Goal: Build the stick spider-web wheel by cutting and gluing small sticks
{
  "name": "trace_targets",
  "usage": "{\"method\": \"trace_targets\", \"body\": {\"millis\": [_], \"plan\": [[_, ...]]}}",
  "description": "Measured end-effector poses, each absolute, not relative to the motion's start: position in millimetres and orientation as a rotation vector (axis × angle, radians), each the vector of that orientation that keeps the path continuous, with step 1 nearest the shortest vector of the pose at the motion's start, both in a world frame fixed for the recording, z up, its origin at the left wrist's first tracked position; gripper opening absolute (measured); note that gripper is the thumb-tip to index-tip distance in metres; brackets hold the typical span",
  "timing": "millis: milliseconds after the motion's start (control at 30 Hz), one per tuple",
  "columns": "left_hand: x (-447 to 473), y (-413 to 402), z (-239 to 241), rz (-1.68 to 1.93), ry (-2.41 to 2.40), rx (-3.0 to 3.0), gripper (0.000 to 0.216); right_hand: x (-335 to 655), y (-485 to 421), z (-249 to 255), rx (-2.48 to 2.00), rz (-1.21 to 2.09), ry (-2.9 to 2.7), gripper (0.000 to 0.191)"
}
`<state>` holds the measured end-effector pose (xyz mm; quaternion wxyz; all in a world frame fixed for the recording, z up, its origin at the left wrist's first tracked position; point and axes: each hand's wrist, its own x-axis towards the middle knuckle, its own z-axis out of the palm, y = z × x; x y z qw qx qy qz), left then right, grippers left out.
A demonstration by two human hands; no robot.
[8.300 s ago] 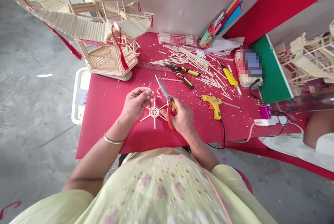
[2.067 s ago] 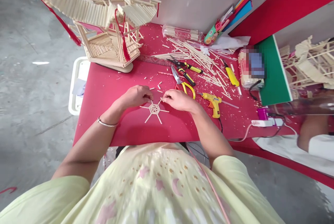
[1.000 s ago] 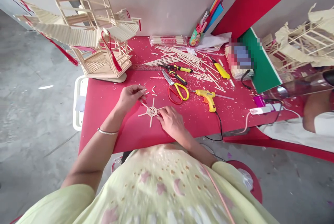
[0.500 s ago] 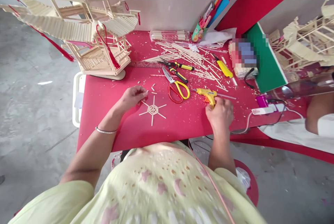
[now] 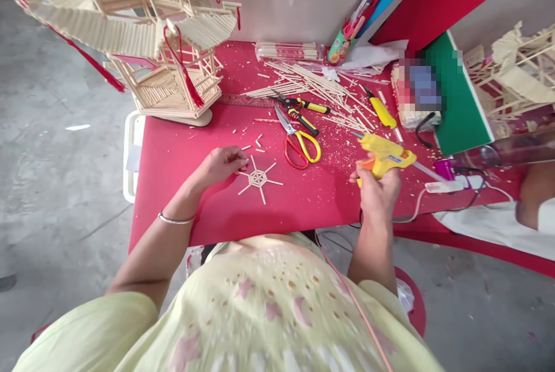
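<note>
Six-armed star [image 5: 258,179]: pale cream, its hub patterned with nested hexagons and spokes.
Glue gun [image 5: 384,154], between two and three o'clock from the star: bright yellow, orange trigger [image 5: 367,164].
Scissors [image 5: 302,139], between one and two o'clock: silver-grey blades, one red handle, one yellow.
Pliers [image 5: 296,111]: black, yellow bands on the handles.
Pagoda model [image 5: 191,29], between ten and eleven o'clock: cream, roofs ribbed in narrow stripes, tassels [image 5: 191,89] deep red.
Tabletop [image 5: 303,204]: crimson, flecked with pale chips.
Board [image 5: 459,97], two o'clock: green, edged white.
Shirt [image 5: 277,285], six o'clock: pale yellow, printed with pink stars and gold spots.
Bangle [image 5: 176,220]: silver.
</note>
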<state>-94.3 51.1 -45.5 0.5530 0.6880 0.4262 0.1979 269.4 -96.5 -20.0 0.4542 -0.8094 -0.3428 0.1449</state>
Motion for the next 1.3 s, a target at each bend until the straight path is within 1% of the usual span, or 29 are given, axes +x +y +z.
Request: {"method": "trace_targets", "body": {"millis": [67,200,333,467,567,633,767,867,933,1033,1100,1233,1300], "plan": [[-94,50,-43,0.461,1.036,1.651,0.028,245,-95,-6,-2.035,0.447,-1.081,0.031],[-93,48,-33,0.456,1.105,1.744,0.024,198,-75,8,-2.035,0.447,-1.659,0.037],[-92,45,-28,0.412,1.119,1.696,0.022,177,-54,3,-2.083,0.359,-1.879,0.029],[-92,43,-33,0.4,1.125,1.587,0.018,180,-45,-1,-2.078,0.446,-1.993,0.02],[-92,43,-37,0.418,1.114,1.526,0.018,186,-45,0,-2.082,0.515,-2.02,0.014],[-91,43,-38,0.438,1.113,1.483,0.019,188,-46,0,-2.098,0.49,-1.989,0.011],[-92,45,-35,0.44,1.104,1.393,0.022,187,-47,-2,-2.112,0.403,-1.911,0.013],[-95,49,-32,0.451,1.116,1.336,0.025,183,-48,-4,-2.06,0.529,-1.976,0.013],[-96,50,-29,0.475,1.142,1.28,0.027,183,-50,-5,-2.053,0.543,-1.989,0.013],[-93,49,-27,0.486,1.173,1.189,0.028,188,-52,-4,-2.128,0.347,-1.822,0.019],[-91,48,-29,0.465,1.191,1.158,0.027,193,-55,-1,-2.148,0.276,-1.679,0.022],[-92,47,-34,0.442,1.212,1.328,0.025,189,-66,8,-2.04,0.436,-1.613,0.02],[-95,48,-35,0.484,1.227,1.427,0.024,181,-71,11,-1.998,0.499,-1.633,0.029]]}}
